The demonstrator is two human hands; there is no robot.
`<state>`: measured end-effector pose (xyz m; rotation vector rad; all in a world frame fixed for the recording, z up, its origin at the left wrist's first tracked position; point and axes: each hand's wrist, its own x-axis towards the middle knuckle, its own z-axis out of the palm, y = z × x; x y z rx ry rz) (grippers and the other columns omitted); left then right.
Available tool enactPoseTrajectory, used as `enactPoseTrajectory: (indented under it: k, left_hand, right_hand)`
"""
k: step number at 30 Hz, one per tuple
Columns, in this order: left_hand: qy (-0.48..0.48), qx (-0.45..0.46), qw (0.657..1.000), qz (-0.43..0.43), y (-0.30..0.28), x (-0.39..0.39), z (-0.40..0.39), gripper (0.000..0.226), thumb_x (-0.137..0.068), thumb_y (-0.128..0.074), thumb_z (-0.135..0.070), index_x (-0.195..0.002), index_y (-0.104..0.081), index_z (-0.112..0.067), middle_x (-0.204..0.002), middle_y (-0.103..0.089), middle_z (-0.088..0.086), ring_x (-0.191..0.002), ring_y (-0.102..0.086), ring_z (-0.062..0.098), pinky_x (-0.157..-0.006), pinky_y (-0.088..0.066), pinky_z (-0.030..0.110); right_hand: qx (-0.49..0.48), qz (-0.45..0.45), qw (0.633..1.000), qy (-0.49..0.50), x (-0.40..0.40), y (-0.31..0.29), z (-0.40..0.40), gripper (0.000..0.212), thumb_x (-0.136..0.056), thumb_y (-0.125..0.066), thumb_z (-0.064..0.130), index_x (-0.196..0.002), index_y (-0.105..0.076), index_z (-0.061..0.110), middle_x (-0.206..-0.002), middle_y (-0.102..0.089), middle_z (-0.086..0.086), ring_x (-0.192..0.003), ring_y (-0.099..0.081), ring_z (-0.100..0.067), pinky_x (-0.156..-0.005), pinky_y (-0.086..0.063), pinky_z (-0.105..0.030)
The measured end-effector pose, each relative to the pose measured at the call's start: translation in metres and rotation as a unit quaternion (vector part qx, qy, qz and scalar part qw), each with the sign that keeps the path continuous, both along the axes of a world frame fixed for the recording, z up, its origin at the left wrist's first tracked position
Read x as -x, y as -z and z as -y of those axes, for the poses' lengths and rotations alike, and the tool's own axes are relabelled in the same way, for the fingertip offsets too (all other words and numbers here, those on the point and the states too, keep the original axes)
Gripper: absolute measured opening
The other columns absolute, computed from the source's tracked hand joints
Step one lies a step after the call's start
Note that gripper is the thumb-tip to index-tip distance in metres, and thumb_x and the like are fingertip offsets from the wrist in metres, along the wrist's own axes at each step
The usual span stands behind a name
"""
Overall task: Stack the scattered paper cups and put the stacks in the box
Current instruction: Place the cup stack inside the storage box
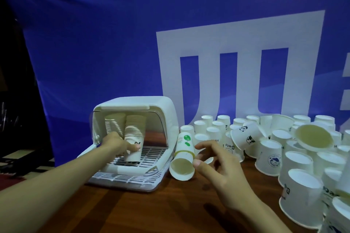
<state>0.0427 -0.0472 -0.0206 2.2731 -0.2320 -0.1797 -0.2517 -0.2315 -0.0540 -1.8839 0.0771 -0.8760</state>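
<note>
Blue backdrop (pixel 94 43) with a large white block figure hung behind a dark wood bench (pixel 132 212). At left-centre on the bench stood the white box (pixel 162 108), its hinged cover raised and a slatted tray (pixel 151 152) as its floor. Two tall stacks of cups (pixel 115 125) stood at the far side inside it. The left hand (pixel 117 144) reached into the box, fingers closed around a shorter stack (pixel 132 154) standing on the tray, just in front of the tall ones. Just right of the box, a short nested stack with a green print (pixel 183 155) lay tilted on the bench, mouth toward the camera. The right hand (pixel 216 166) hovered beside it, fingers spread, thumb tip at its rim; contact could not be confirmed. Farther right, many loose white cups (pixel 295 164) crowded the bench, most mouth-down, several tipped.
</note>
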Motion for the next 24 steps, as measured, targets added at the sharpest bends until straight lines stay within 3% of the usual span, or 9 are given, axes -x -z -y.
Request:
enactPoseTrajectory:
  k: [3, 9, 14, 18, 22, 24]
  left_hand:
    - [-0.007, -0.052, 0.998, 0.034, -0.010, 0.013, -0.001, 0.064, -0.057, -0.102, -0.044, -0.096, -0.067, -0.007, -0.093, -0.075, 0.010, -0.087, -0.072, 0.027, -0.086, -0.062, 0.043]
    - [-0.002, -0.017, 0.999, 0.036, -0.001, 0.019, -0.004, 0.046, -0.062, -0.101, -0.034, -0.092, -0.075, -0.011, -0.085, -0.079, 0.006, -0.078, -0.076, 0.025, -0.080, -0.065, 0.041]
    - [-0.010, -0.004, 0.997, 0.081, -0.001, 0.014, 0.001, 0.037, -0.068, -0.099, -0.030, -0.090, -0.074, -0.013, -0.089, -0.077, 0.003, -0.089, -0.072, 0.025, -0.087, -0.061, 0.042]
    - [-0.012, -0.032, 0.998, 0.057, 0.004, 0.007, 0.004, 0.037, -0.073, -0.096, -0.025, -0.098, -0.073, -0.012, -0.097, -0.074, 0.004, -0.095, -0.069, 0.027, -0.088, -0.058, 0.039]
    - [-0.024, -0.025, 0.998, 0.056, 0.006, 0.001, 0.006, 0.031, -0.076, -0.094, -0.023, -0.089, -0.067, -0.014, -0.085, -0.070, 0.002, -0.073, -0.065, 0.016, -0.074, -0.056, 0.030]
    - [-0.032, -0.031, 0.998, 0.052, 0.006, -0.003, 0.007, 0.035, -0.076, -0.094, -0.025, -0.093, -0.069, -0.008, -0.082, -0.073, 0.004, -0.070, -0.073, 0.020, -0.076, -0.063, 0.036]
  right_hand:
    - [0.007, -0.002, 1.000, -0.005, -0.002, 0.003, -0.001, 0.038, -0.073, -0.068, 0.055, -0.109, -0.065, 0.043, -0.093, -0.068, 0.005, -0.071, -0.059, -0.007, -0.074, -0.059, -0.052]
    - [0.021, -0.003, 1.000, -0.002, -0.002, 0.003, -0.001, 0.039, -0.073, -0.068, 0.057, -0.110, -0.065, 0.043, -0.094, -0.068, 0.007, -0.074, -0.060, -0.009, -0.078, -0.058, -0.055]
    - [0.041, -0.010, 0.999, -0.001, -0.003, 0.004, -0.002, 0.038, -0.074, -0.067, 0.057, -0.109, -0.065, 0.044, -0.096, -0.068, 0.011, -0.078, -0.063, -0.011, -0.077, -0.059, -0.053]
    - [0.053, -0.014, 0.998, 0.001, -0.001, 0.004, -0.001, 0.038, -0.074, -0.066, 0.059, -0.109, -0.065, 0.043, -0.096, -0.068, 0.012, -0.077, -0.062, -0.009, -0.074, -0.060, -0.051]
    - [0.069, -0.014, 0.997, 0.009, -0.001, 0.003, 0.000, 0.035, -0.074, -0.064, 0.059, -0.106, -0.066, 0.043, -0.097, -0.068, 0.016, -0.077, -0.061, -0.006, -0.074, -0.059, -0.045]
    - [0.096, -0.016, 0.995, 0.021, 0.000, 0.004, 0.000, 0.035, -0.075, -0.062, 0.062, -0.104, -0.066, 0.043, -0.097, -0.068, 0.018, -0.078, -0.058, -0.002, -0.074, -0.054, -0.038]
